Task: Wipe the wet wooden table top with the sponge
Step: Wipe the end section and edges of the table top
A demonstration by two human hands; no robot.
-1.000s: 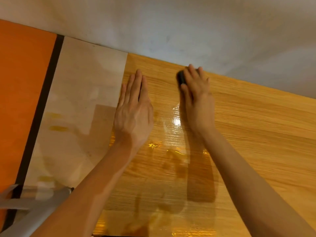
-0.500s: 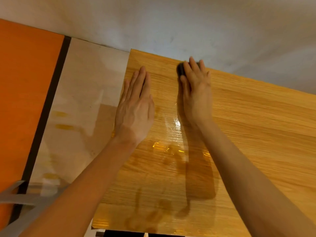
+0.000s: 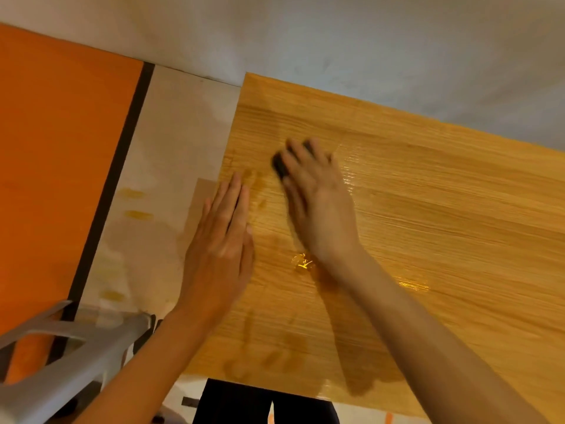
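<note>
The wooden table top [image 3: 443, 215] fills the right and middle of the head view, with glossy wet patches near its middle and a small puddle [image 3: 301, 263] by my right wrist. My right hand [image 3: 318, 206] lies on a dark sponge [image 3: 279, 166] and presses it onto the wood with nearly straight fingers; only the sponge's left edge and a bit between the fingers show. My left hand [image 3: 221, 240] rests flat on the table's left edge, fingers straight and together. The right hand is motion-blurred.
A pale wall [image 3: 336, 41] runs behind the table. Left of the table is a beige floor [image 3: 171, 142], then a black strip and an orange area [image 3: 55, 163]. A grey metal frame [image 3: 76, 347] stands at the lower left. Dark clothing [image 3: 244, 402] shows below the near edge.
My right hand has slid the sponge back from the far edge toward me and slightly left. The view has shifted, showing more of the table's near edge. The left hand stays flat.
</note>
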